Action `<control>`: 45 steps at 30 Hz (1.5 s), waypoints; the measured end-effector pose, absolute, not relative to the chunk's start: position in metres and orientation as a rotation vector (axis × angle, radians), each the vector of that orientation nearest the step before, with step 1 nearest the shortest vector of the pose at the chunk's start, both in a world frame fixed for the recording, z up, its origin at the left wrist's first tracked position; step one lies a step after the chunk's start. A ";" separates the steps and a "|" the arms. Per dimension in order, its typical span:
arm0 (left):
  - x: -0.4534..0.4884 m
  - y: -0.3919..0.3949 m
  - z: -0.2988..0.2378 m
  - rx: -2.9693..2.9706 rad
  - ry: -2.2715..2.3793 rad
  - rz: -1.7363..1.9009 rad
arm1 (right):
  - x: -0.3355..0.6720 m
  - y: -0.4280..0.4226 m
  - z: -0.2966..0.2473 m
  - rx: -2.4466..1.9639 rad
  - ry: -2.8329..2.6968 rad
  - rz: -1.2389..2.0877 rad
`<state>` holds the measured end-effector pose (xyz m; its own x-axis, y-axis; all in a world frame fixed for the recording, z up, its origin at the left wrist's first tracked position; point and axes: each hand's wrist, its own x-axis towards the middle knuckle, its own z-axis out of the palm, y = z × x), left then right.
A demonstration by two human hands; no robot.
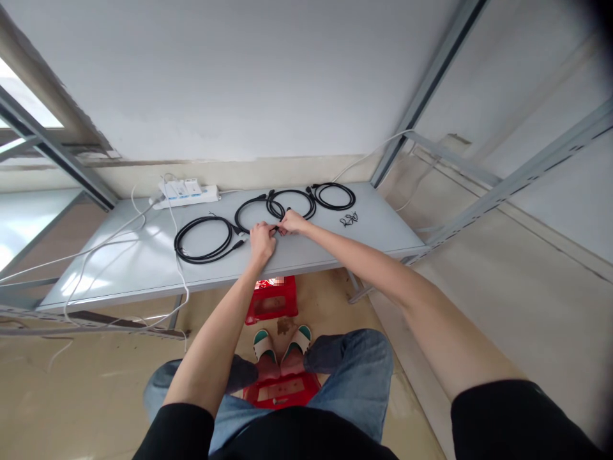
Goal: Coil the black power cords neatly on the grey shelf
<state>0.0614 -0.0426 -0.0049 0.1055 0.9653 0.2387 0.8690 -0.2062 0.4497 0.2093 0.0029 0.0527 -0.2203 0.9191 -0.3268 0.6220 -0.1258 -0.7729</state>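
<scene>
My left hand [263, 240] and my right hand [293, 222] meet near the front of the grey shelf table [306, 252]. Fingers of both are pinched on a black cable [238, 214], whose coil lies behind them; small details between the fingertips are hidden. To the left rests another coiled black cable [201, 259], its plug ends pointing at my left hand. A third coil [313, 207] sits just behind my right hand, partly overlapping the held one. Farther right is one more round coil [335, 208]. Several thin black ties [349, 219] lie in a small heap in front of it.
A white power strip [186, 197] with adapters stands at the back left, and white cords [179, 275] trail over the front edge. Metal uprights [395, 153] frame the table. Below are a red plastic stool [272, 306] and my feet.
</scene>
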 end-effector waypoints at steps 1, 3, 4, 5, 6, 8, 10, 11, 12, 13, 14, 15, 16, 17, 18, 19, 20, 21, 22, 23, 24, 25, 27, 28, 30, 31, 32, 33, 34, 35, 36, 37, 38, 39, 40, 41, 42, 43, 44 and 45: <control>0.061 -0.043 -0.005 2.178 1.843 0.729 | 0.210 0.001 0.053 -1.728 -1.789 1.294; 0.062 -0.043 -0.004 2.169 1.847 0.739 | 0.212 -0.003 0.055 -1.767 -1.749 1.243; 0.062 -0.043 -0.004 2.165 1.849 0.743 | 0.212 -0.006 0.056 -1.761 -1.714 1.255; 0.062 -0.043 -0.005 2.161 1.850 0.747 | 0.212 -0.008 0.058 -1.754 -1.668 1.278; 0.061 -0.042 -0.005 2.158 1.852 0.749 | 0.212 -0.009 0.060 -1.757 -1.618 1.321; 0.061 -0.042 -0.005 2.159 1.852 0.745 | 0.211 -0.010 0.063 -1.767 -1.522 1.457; 0.061 -0.041 -0.006 2.169 1.849 0.735 | 0.209 -0.009 0.065 -1.764 -1.444 1.586; 0.060 -0.041 -0.006 2.173 1.850 0.733 | 0.209 -0.008 0.064 -1.763 -1.417 1.617; 0.060 -0.041 -0.006 2.175 1.852 0.734 | 0.208 -0.007 0.064 -1.764 -1.401 1.624; 0.060 -0.041 -0.006 2.175 1.855 0.738 | 0.208 -0.006 0.063 -1.769 -1.390 1.615; 0.060 -0.041 -0.006 2.173 1.857 0.743 | 0.209 -0.005 0.062 -1.775 -1.385 1.606; 0.060 -0.041 -0.006 2.171 1.856 0.746 | 0.210 -0.004 0.062 -1.774 -1.386 1.605; 0.061 -0.041 -0.006 2.170 1.853 0.749 | 0.211 -0.004 0.061 -1.765 -1.394 1.617; 0.061 -0.042 -0.006 2.169 1.850 0.748 | 0.213 -0.004 0.061 -1.742 -1.408 1.643; 0.061 -0.042 -0.005 2.166 1.848 0.746 | 0.215 -0.004 0.062 -1.706 -1.423 1.679; 0.061 -0.042 -0.004 2.162 1.848 0.743 | 0.217 -0.004 0.063 -1.671 -1.439 1.716; 0.062 -0.042 -0.004 2.155 1.850 0.741 | 0.219 -0.005 0.064 -1.643 -1.456 1.748; 0.062 -0.043 -0.003 2.146 1.854 0.739 | 0.220 -0.006 0.065 -1.630 -1.472 1.768; 0.062 -0.043 -0.003 2.139 1.856 0.738 | 0.221 -0.007 0.065 -1.630 -1.489 1.773; 0.062 -0.043 -0.002 2.133 1.858 0.737 | 0.221 -0.007 0.065 -1.642 -1.506 1.760; 0.062 -0.043 -0.002 2.129 1.858 0.735 | 0.221 -0.008 0.064 -1.658 -1.526 1.737; 0.062 -0.044 -0.001 2.127 1.857 0.733 | 0.220 -0.008 0.063 -1.670 -1.547 1.705; 0.062 -0.044 0.000 2.127 1.860 0.728 | 0.219 -0.008 0.059 -1.676 -1.594 1.605; 0.062 -0.044 0.000 2.128 1.862 0.726 | 0.219 -0.008 0.057 -1.674 -1.626 1.538; 0.062 -0.044 -0.001 2.133 1.860 0.724 | 0.219 -0.007 0.055 -1.684 -1.724 1.376; 0.062 -0.043 -0.001 2.137 1.858 0.726 | 0.219 -0.007 0.054 -1.693 -1.798 1.275; 0.062 -0.043 -0.001 2.140 1.856 0.731 | 0.220 -0.007 0.055 -1.705 -1.888 1.160; 0.062 -0.043 -0.002 2.144 1.854 0.737 | 0.220 -0.007 0.057 -1.716 -1.991 1.025; 0.062 -0.043 -0.003 2.146 1.855 0.746 | 0.220 -0.008 0.058 -1.722 -2.098 0.863; 0.062 -0.043 -0.003 2.149 1.856 0.754 | 0.219 -0.009 0.061 -1.717 -2.208 0.674; 0.062 -0.043 -0.004 2.152 1.855 0.763 | 0.217 -0.011 0.063 -1.692 -2.330 0.468; 0.062 -0.043 -0.004 2.155 1.852 0.771 | 0.215 -0.012 0.065 -1.642 -2.473 0.256; 0.062 -0.043 -0.004 2.159 1.851 0.776 | 0.212 -0.014 0.067 -1.552 -2.632 0.045; 0.062 -0.043 -0.004 2.161 1.850 0.778 | 0.209 -0.016 0.068 -1.420 -2.800 -0.152; 0.062 -0.043 -0.004 2.162 1.851 0.778 | 0.207 -0.018 0.069 -1.257 -2.956 -0.323; 0.062 -0.043 -0.005 2.162 1.851 0.777 | 0.206 -0.019 0.069 -1.089 -3.077 -0.459; 0.061 -0.043 -0.005 2.162 1.851 0.778 | 0.206 -0.020 0.068 -0.946 -3.150 -0.550; 0.061 -0.043 -0.005 2.161 1.848 0.782 | 0.207 -0.020 0.067 -0.857 -3.172 -0.598; 0.061 -0.043 -0.006 2.160 1.842 0.792 | 0.209 -0.020 0.066 -0.834 -3.156 -0.602; 0.061 -0.042 -0.007 2.159 1.833 0.808 | 0.212 -0.019 0.063 -0.883 -3.111 -0.561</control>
<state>0.0611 -0.0423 -0.0067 0.0836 0.9573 0.2766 0.8503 -0.2133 0.4811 0.2125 -0.0194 0.0634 -0.8462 0.5312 -0.0415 0.4832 0.7979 0.3603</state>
